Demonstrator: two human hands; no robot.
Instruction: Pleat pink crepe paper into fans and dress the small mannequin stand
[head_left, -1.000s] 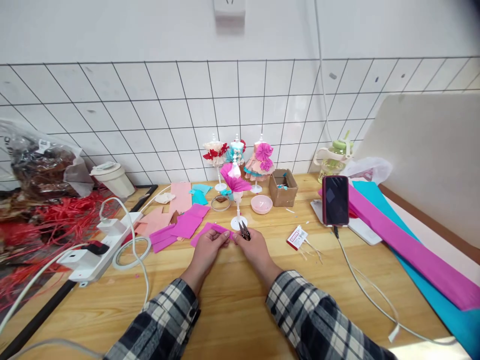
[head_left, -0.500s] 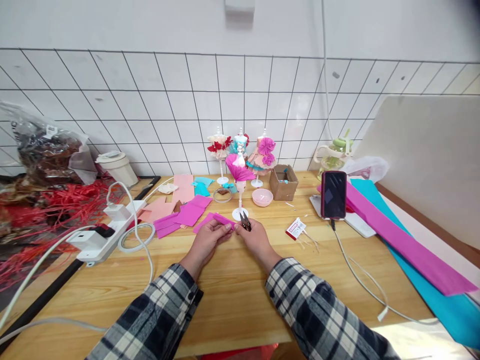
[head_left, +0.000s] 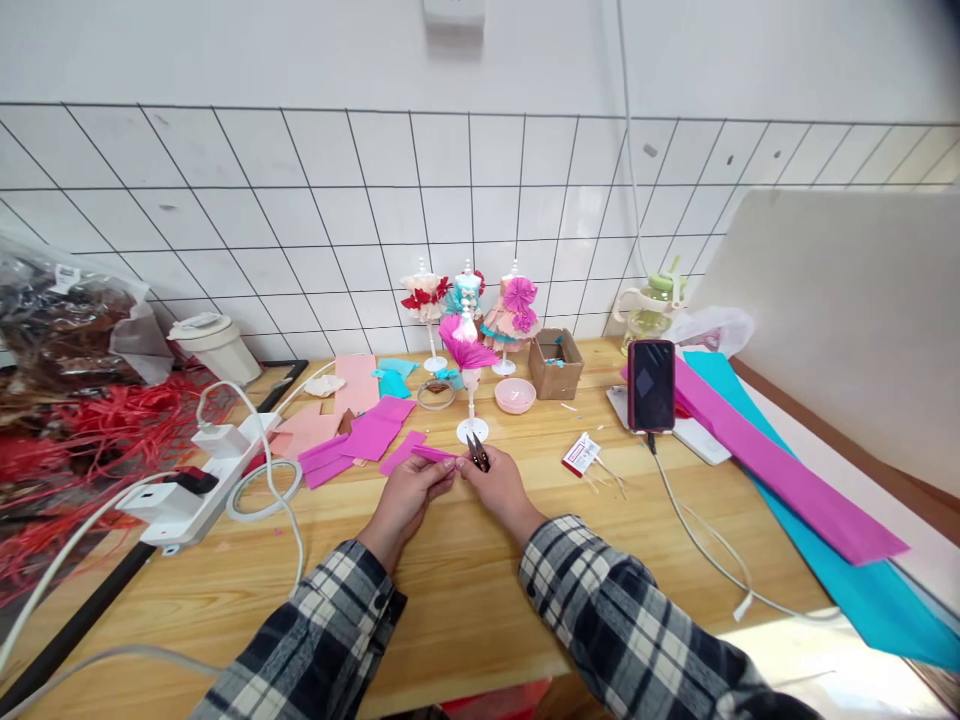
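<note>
My left hand (head_left: 409, 498) pinches a narrow folded strip of magenta crepe paper (head_left: 433, 454) between thumb and fingers. My right hand (head_left: 498, 488) is closed around small dark thread snips (head_left: 478, 454), their blades pointing up and away from me. Its thumb and fingertip meet the strip's right end beside my left fingertips. Just beyond the hands stands a small white dress form (head_left: 466, 352) with a fanned magenta paper piece on it. Flat magenta paper pieces (head_left: 377, 428) lie to the left, one small piece close to my left hand.
Three decorated dress forms (head_left: 466, 290) stand at the tiled wall. Nearby are a pink bowl (head_left: 515, 396) and a cardboard box (head_left: 556, 364). A power strip (head_left: 214, 478) with cables lies left. A propped phone (head_left: 651, 386), cotton swabs (head_left: 582, 454) and long paper sheets (head_left: 787, 460) are right.
The whole view has shifted slightly to the right. The magenta strip between my fingers looks narrower and more tightly folded. Both hands stay together, with the snips still in my right hand.
</note>
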